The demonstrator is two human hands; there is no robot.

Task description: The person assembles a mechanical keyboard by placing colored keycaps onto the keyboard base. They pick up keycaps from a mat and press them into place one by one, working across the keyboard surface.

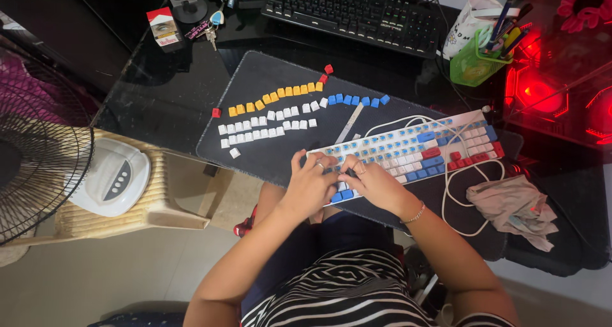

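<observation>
A white mechanical keyboard (440, 142) with blue, white and red keycaps lies tilted on a dark desk mat (255, 78); many of its blue switches are bare. My left hand (309, 185) and my right hand (370, 181) meet at the keyboard's near-left corner, fingers curled over the keys there. What the fingers pinch is hidden. Removed keycaps lie in rows on the mat to the upper left: yellow ones (274, 97), white ones (264, 126), blue ones (357, 100) and a few red ones (326, 72). A thin white strip (349, 123) lies between the keycaps and the keyboard.
A black keyboard (357, 8) sits at the back. A green pen holder (475, 59) and a white cup (465, 27) stand at the back right. A crumpled cloth (516, 206) and white cable (459, 193) lie right of the keyboard. A fan (38, 155) stands left.
</observation>
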